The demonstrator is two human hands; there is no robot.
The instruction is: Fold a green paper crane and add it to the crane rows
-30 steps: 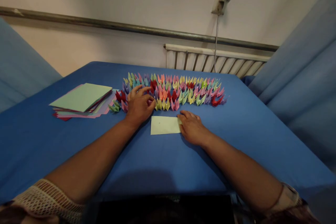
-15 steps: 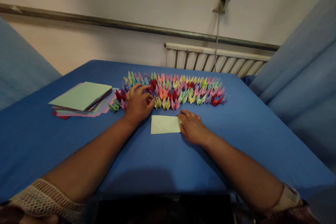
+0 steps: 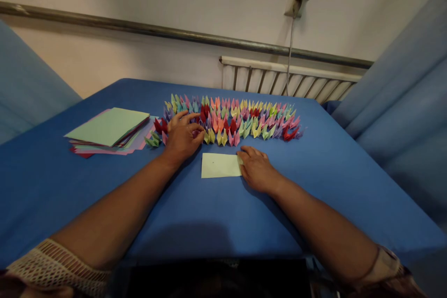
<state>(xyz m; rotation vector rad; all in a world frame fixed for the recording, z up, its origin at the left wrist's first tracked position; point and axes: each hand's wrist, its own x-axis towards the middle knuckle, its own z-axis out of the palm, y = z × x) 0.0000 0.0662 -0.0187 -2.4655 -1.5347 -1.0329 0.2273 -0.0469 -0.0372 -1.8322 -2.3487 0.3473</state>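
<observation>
On the blue worktop [image 3: 209, 214] our left hand [image 3: 181, 136] spreads its fingers over the folded paper rows [image 3: 244, 121]. Our right hand [image 3: 256, 168], fingers together, presses the pale green slip [image 3: 220, 165] just before them. A radiator [image 3: 286, 79] stands behind.

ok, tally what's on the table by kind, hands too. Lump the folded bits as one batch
Batch of folded pieces: 1 (pieces too many to count)
Sheet: 1
Stack of paper: 1
Hands: 2, left hand on the batch, right hand on the sheet's edge
Total: 5
</observation>
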